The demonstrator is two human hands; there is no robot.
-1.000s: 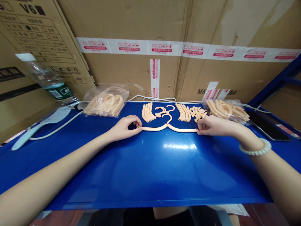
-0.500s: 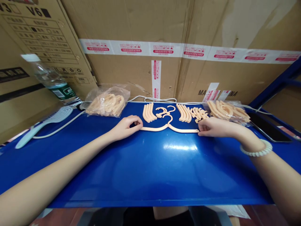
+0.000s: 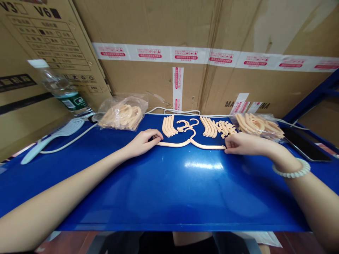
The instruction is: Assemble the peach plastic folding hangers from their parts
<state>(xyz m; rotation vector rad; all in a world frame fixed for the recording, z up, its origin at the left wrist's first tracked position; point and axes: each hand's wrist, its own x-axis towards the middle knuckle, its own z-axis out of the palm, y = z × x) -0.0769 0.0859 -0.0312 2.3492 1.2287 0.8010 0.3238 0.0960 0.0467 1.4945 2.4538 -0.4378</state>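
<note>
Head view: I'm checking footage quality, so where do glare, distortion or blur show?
Head view: white glare on the blue tabletop, in front of the hanger; head view: bottle slants, perhaps from lens distortion; head view: fine print on left carton too soft to read.

A glossy blue table catches a white glare near its middle. Behind it rises brown cardboard crossed by printed white tape; a printed carton leans left. Reddish floor shows below.
</note>
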